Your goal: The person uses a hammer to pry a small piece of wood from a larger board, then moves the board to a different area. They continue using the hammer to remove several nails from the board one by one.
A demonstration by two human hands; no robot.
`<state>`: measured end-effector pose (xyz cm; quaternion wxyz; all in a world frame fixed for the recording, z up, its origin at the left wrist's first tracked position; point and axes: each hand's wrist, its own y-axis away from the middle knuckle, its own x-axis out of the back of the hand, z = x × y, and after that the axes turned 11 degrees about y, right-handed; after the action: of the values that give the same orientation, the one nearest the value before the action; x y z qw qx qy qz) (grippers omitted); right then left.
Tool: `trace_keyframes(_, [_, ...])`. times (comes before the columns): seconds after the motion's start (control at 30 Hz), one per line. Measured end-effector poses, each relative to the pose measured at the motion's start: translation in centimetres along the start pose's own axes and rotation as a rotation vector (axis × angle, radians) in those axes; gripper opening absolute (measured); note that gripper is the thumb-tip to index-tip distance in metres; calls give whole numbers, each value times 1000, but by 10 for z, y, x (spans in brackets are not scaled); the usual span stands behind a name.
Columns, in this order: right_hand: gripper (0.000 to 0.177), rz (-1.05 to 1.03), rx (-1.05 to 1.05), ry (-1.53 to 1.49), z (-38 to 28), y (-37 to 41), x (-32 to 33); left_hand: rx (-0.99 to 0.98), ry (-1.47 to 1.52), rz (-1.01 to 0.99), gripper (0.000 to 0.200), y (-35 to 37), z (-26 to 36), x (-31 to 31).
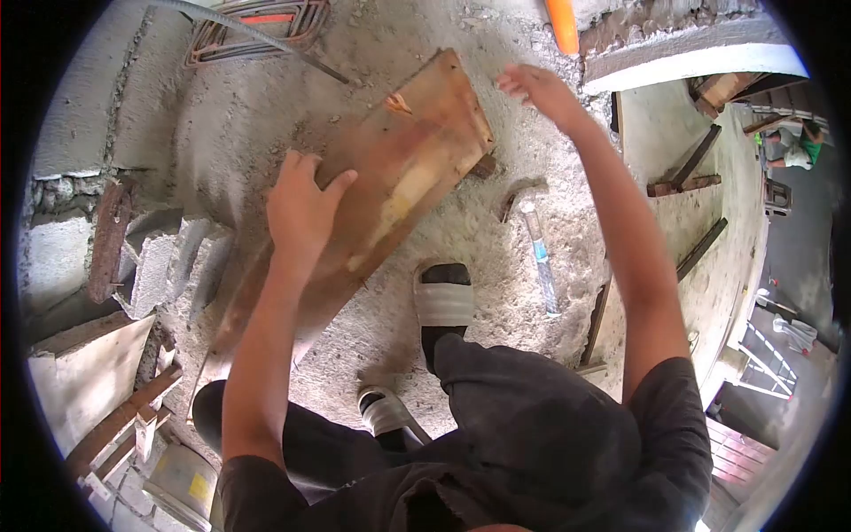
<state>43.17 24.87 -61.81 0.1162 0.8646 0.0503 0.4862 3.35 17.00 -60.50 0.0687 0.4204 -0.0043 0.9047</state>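
A long wooden board (399,168) with worn, stained faces lies diagonally in front of me, its lower end running beneath my left arm. My left hand (306,204) is at its left edge, fingers curled over the side and thumb along the face; the fingertips are hidden. A small splintered piece of wood (399,104) is on the board near its far end. Beyond the board's right end, my right hand (539,91) is raised with fingers stretched out and nothing in them. Below it, a claw hammer (537,253) with a blue-marked handle rests on the rough ground.
Bent metal stirrups (257,35) and a rebar (306,55) lie at upper left. Broken hollow blocks (168,266) and scrap timber (124,426) are on the left. An orange object (562,25) sits at the top. A plywood panel (683,186) stands right; another person (798,146) is beyond.
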Motion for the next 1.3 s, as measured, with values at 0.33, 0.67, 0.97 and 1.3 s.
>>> trace_keyframes(0.33, [72,-735,-113,164,-80,-32,70,-121,39,-67,30,53,44,12])
trace_keyframes(0.67, [41,-734,67,519,-130,-22,76,-292,82,-29,26,73,50,2])
trace_keyframes(0.97, [28,-735,35,602,-142,-11,72,-288,-12,-61,18,82,53,-4])
trace_keyframes(1.3, [20,-571,119,671,-142,7,65,-342,-98,22,14,93,57,-9])
